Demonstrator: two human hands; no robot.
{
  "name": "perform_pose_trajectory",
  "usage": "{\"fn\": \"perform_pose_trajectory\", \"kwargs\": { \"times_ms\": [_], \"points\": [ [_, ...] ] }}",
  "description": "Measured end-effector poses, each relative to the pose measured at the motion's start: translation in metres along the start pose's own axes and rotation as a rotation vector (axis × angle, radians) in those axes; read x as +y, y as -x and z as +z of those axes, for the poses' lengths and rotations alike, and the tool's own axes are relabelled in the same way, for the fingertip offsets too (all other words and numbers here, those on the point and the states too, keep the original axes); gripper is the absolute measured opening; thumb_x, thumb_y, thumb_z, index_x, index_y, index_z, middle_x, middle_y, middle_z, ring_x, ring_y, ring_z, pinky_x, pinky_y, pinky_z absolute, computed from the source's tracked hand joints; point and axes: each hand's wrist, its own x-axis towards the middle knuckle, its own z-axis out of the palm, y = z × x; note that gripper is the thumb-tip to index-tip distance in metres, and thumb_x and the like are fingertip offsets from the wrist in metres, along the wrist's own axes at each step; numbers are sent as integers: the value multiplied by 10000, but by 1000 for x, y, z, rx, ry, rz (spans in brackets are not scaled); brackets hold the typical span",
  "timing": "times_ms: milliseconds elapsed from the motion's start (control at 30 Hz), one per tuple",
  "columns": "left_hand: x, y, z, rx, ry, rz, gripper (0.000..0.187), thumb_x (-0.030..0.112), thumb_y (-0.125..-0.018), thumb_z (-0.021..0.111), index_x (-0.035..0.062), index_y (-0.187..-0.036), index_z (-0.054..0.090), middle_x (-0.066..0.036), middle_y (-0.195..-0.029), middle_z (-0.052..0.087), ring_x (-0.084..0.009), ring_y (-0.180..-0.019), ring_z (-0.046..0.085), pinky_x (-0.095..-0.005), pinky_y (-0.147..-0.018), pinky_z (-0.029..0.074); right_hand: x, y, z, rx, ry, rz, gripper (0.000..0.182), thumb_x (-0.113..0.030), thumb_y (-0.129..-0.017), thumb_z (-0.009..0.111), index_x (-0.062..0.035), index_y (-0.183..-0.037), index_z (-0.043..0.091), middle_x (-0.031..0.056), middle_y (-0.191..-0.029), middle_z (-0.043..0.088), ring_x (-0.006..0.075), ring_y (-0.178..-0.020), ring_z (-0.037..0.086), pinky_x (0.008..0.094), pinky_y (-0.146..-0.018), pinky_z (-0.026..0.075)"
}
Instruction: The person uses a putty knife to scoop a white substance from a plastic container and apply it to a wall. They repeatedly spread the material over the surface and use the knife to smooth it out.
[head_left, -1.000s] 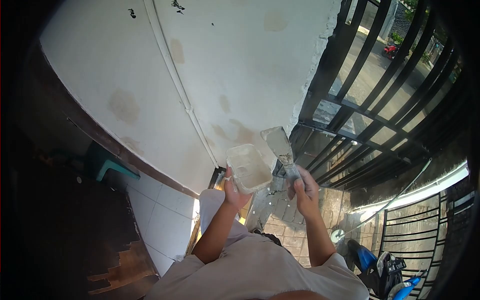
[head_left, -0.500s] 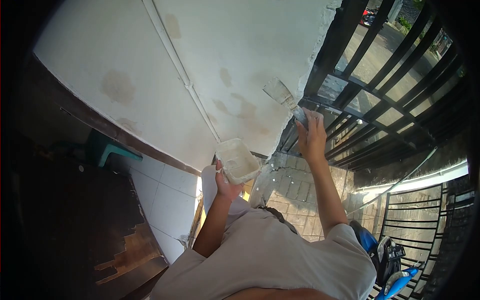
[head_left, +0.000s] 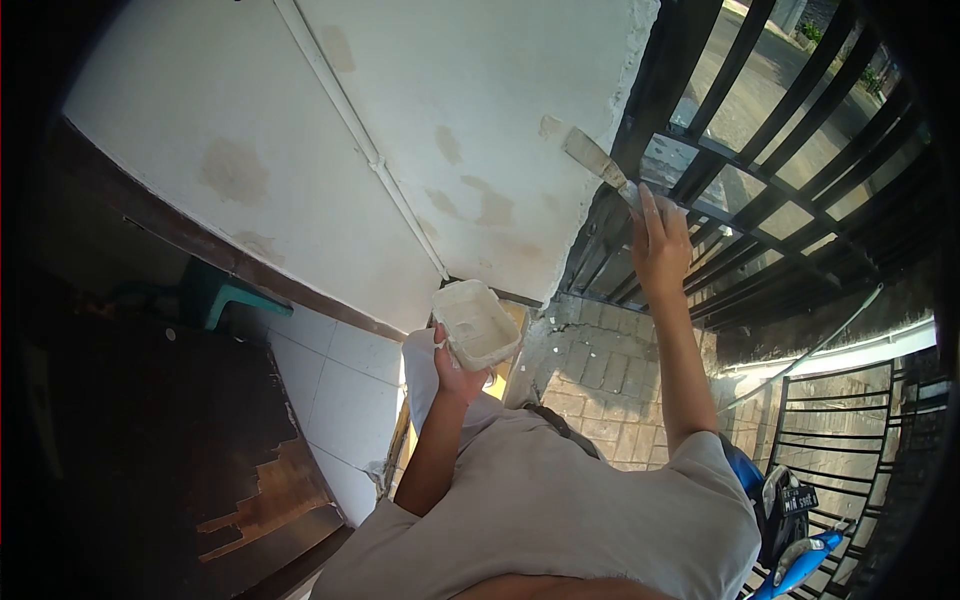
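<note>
Right hand (head_left: 662, 245) grips farther out than left hand (head_left: 460, 380).

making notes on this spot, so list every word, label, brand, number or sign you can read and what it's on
Number plate on the blue motorbike: characters show, but too small and blurred to quote surely.
Tub in the left hand: no lettering visible.
Scraper in the right hand: none visible.
Wall: stains only, no writing or sign visible.

Two hands (head_left: 662, 245) (head_left: 461, 378), one scraper (head_left: 592, 157), one tub (head_left: 494, 358) and one pipe (head_left: 376, 163) show.
</note>
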Motion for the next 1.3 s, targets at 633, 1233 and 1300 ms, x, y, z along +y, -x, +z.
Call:
{"fn": "perform_pose_trajectory", "kwargs": {
  "times_ms": [633,1233,1300],
  "points": [
    [-15,5,18,29,-1,-45,756,684,-988,395,197,-1565,364,-92,-1537,451,-385,-1382,470,-758,-1070,370,-25,-17,3,-45,-52,-24,496,-88,-850,754,-153,-1333,666,45,-999,640,241,-827,626,374,-671,561],
    [-23,7,8,37,-19,-77,766,707,-977,395,215,-1564,369,-79,-1546,448,-384,-1389,461,-743,-1057,389,-30,-33,13,-81,-80,53,505,-118,-850,773,-191,-1338,667,28,-991,659,230,-813,664,368,-633,561],
    [-24,7,9,40,-52,-69,772,711,-976,394,216,-1567,361,-81,-1543,448,-387,-1387,463,-750,-1054,387,-13,-28,10,-42,-65,63,491,-116,-855,771,-184,-1331,674,35,-980,666,234,-804,673,369,-636,560]
  ]
}}
